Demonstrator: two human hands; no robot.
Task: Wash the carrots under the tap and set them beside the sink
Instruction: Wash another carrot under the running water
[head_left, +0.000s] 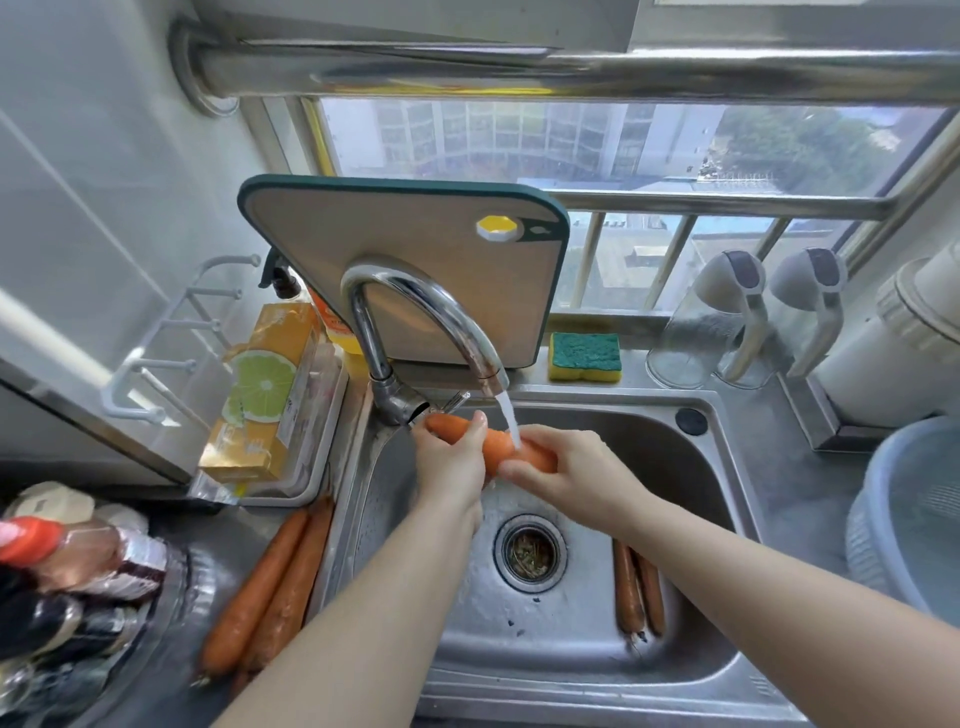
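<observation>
An orange carrot (496, 446) is held level over the steel sink (691, 499), right under the stream of water from the curved chrome tap (415, 296). My left hand (452, 460) grips its left end and my right hand (566, 470) grips its right end. Two carrots (270, 582) lie side by side on the counter left of the sink. Two more carrots (636, 592) lie inside the basin at the right, partly hidden by my right forearm.
A cutting board (410, 234) leans behind the tap, with a sponge (585, 357) on the ledge beside it. Boxes in a tray (270, 395) stand at the left, bottles (67, 561) at the front left. Jugs (727, 322) and a blue basin (914, 514) sit at the right.
</observation>
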